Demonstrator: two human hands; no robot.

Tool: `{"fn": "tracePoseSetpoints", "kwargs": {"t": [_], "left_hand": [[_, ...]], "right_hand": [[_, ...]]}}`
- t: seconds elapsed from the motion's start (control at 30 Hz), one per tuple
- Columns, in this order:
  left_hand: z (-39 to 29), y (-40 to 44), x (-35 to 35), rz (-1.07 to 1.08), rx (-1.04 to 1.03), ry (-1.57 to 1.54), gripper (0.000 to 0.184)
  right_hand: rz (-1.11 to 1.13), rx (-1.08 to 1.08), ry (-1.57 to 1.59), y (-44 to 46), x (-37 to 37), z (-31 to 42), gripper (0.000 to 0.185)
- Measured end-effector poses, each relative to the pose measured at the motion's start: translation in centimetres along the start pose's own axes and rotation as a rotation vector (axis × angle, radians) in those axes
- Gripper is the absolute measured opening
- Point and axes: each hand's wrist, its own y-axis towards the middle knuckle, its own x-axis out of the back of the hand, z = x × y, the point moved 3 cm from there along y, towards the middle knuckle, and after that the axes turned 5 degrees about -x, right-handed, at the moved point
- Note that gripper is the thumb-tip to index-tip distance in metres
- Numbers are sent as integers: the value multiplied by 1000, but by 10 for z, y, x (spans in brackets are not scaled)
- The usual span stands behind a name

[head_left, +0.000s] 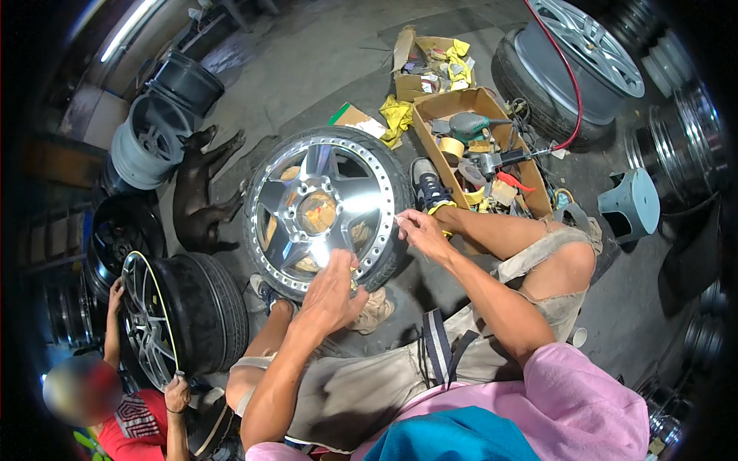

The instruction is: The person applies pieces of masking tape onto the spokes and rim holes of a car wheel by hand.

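A polished five-spoke wheel rim (317,161) lies face up on a tyre (393,161), in front of my knees. My left hand (332,296) is over the near edge of the rim, its fingers bent; something small and yellowish shows by the fingertips, too small to make out. At the rim's right edge, my right hand (423,233) has its thumb and fingers pinched together beside the ring of small holes. Whatever it pinches is too small to name. Crumpled cloth (372,312) rests under the near side of the tyre.
A cardboard box (432,141) of tools stands right of the rim, a second box (407,86) behind it. A red hose (578,100) runs to a tool. At left, a person in red (138,419) holds another wheel (146,323). A dark dog (196,192) lies nearby. A blue stool (636,201) stands right.
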Motion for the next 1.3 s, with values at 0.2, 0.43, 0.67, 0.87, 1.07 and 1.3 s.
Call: {"fn": "tracePoseSetpoints", "kwargs": {"t": [0.2,0.43,0.67,0.87,1.07,1.3], "left_hand": [[0,-1,1,24,-16,22,45],[5,-6,-3,56,-98,-48,34],[23,-18,-5,120,73,-14,34],[16,-22,-6,217,111,-79,33],[23,-35,-25,315,114,-46,32],[33,-42,-29,322,122,1,32]], "right_hand": [[-40,38,50,1,-5,-10,26],[-187,222,-213,-1,5,6,28],[-94,180,-326,-30,-3,14,24],[-106,343,-362,-41,-17,8,23],[-95,49,-32,-35,-23,-9,19],[-87,-72,126,-27,-28,-14,17]]}}
